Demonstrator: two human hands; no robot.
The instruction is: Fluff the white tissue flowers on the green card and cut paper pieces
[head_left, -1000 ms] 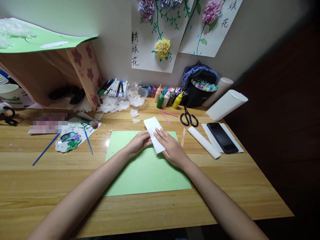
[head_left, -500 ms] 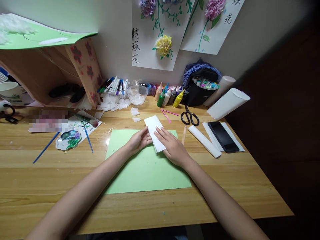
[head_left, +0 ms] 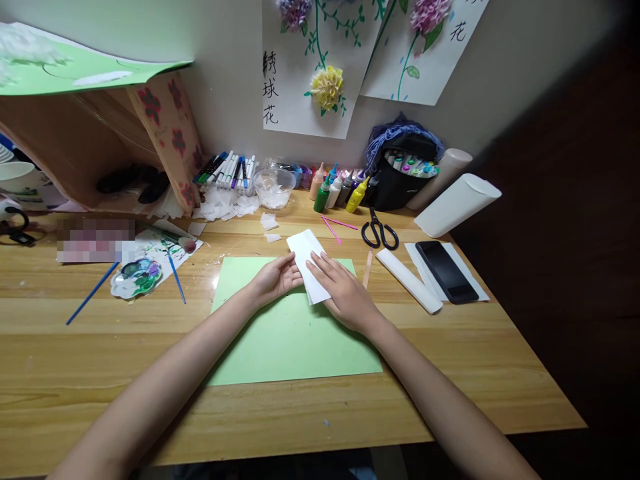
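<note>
A folded white paper (head_left: 303,251) is held at a slant over the far part of a light green sheet (head_left: 295,347). My left hand (head_left: 275,277) grips its left edge, thumb up by the edge and fingers partly beneath. Across the paper's right side lies my right hand (head_left: 345,287), its fingers stretched together over the top face; its thumb is hidden. The paper's layers show slightly apart at the lower end.
Black scissors (head_left: 380,233), a rolled white paper (head_left: 410,281) and a phone (head_left: 447,272) lie to the right. Paint bottles (head_left: 340,190) and markers (head_left: 230,172) line the wall. A paint palette (head_left: 136,278) and brushes are at left, near a cardboard box (head_left: 170,140).
The view has shifted very slightly. Both hands and the folded paper keep nearly the same place and pose.
</note>
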